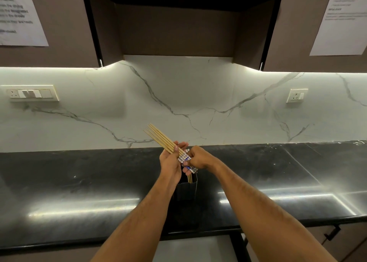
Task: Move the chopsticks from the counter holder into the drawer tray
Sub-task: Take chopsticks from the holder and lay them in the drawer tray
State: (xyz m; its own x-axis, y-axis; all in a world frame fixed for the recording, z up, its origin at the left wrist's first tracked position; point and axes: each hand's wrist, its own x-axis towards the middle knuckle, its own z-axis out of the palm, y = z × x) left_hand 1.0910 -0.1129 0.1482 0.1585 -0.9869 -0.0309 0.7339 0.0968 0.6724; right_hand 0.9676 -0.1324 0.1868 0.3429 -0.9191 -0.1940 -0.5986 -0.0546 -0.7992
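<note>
Left of centre, the left hand (170, 162) grips four chopsticks (158, 137), tips angled toward the upper left. At centre, the right hand (198, 158) pinches more chopsticks by their blue-patterned ends; their count cannot be told. These stand in one dark holder (185, 191) on the black counter (79, 192). Two socket plates sit on the marble wall (178, 95), one left, one right.

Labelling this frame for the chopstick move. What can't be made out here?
- Head view: inside of the holder, dark and behind the left hand.
- Drawer tray: cut off at the bottom edge.
- Chopsticks: exact count, bunched under the right hand.
- Wall notices: blurred.
</note>
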